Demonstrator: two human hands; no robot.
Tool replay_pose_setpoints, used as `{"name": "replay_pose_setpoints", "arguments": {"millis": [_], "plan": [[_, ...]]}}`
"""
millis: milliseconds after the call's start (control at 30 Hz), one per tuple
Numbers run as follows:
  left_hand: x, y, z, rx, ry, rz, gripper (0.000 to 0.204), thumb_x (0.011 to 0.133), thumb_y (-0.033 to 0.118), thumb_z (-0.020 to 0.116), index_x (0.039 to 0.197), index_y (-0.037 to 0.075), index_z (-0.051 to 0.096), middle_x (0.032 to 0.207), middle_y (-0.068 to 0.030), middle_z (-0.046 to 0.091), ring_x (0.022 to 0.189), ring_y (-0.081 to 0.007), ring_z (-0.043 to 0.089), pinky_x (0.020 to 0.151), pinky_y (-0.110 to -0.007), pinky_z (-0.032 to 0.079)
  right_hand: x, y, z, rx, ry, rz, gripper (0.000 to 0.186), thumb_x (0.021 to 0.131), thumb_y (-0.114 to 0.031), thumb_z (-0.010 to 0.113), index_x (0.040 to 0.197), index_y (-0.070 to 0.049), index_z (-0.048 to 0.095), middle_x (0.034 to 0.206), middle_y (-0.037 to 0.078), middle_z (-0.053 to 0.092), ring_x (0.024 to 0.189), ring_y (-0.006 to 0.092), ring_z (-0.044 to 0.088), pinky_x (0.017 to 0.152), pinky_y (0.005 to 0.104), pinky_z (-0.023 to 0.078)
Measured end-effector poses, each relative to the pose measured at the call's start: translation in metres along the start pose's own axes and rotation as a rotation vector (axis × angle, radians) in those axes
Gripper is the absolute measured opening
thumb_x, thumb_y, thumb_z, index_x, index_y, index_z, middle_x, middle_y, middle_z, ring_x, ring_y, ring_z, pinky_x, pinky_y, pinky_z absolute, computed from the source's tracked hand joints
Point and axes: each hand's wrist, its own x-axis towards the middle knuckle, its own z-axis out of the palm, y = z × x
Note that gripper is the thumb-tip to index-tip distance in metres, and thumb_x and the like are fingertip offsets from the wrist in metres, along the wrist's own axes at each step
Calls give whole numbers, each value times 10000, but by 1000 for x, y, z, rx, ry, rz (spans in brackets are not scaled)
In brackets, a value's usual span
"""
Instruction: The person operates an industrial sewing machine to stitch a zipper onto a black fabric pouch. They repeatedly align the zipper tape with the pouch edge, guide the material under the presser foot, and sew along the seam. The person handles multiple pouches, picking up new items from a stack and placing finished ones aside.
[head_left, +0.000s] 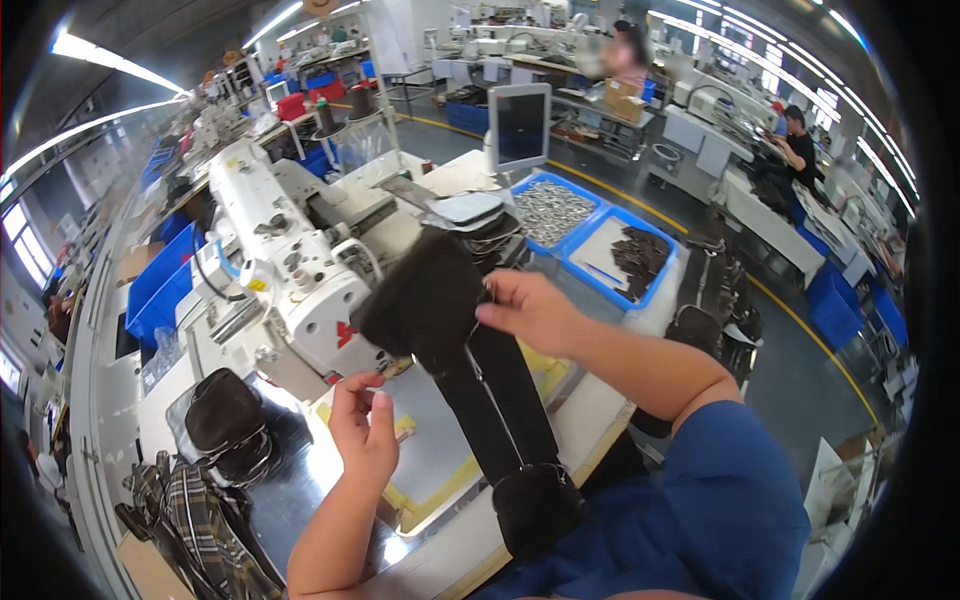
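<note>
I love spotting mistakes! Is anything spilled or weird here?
Nothing looks spilled: small silver metallic pieces lie inside their blue plastic tray. The brown plaid fabric, lower left, looks messy because it's bunched loosely instead of flat.

The dark brown, almost black fabric piece (515, 400) is hanging kinda slanted, being held up around mid-frame. Its wide top panel (425, 300) is looking pretty blurry near center, the long strip is running toward lower center with a silvery zipper (497, 408) along it, and a boxy end panel (535, 512) is drooping at the bottom.
</note>
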Motion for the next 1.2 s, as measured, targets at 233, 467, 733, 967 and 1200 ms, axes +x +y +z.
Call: {"name": "replay_pose_setpoints", "arguments": {"millis": [233,467,733,967,1200], "plan": [[-7,-32,14,50,-148,-212,79,1086,111,650,1117,38,654,861,47,589,711,-29,486,617,-218,392,-37,-125,-84,-184,449,-412,141,1086,-168,678,1118,-33,657,990,-32,687,881,28,596,772,244,496],[-13,-59,14,175,-165,-333,101,1052,92,665,1114,13,662,921,15,625,702,-37,464,613,-226,387,-96,-241,-112,-347,629,-872,214,1088,-131,665,1256,0,659,1173,36,743,1054,94,676,962,287,536],[-14,-77,10,282,-214,-308,120,1054,96,661,1126,2,651,944,7,609,736,-57,461,649,-238,404,-141,-296,-155,-396,805,-910,167,1107,-98,622,1235,9,631,1147,116,742,1006,150,702,929,302,568],[-15,-90,4,299,-173,-335,141,1055,95,664,1149,-8,643,930,15,587,747,-69,457,671,-242,421,-175,-287,-236,-549,1198,-549,247,1090,-158,659,1254,25,642,1085,133,758,944,174,711,892,327,571],[-14,-77,13,411,-240,-304,136,1031,102,692,1108,-8,665,882,6,607,711,-76,479,639,-263,433,-214,-151,-390,-1139,1523,188,507,949,-401,773,1145,63,721,1068,251,772,1019,387,760,896,487,575]]}}
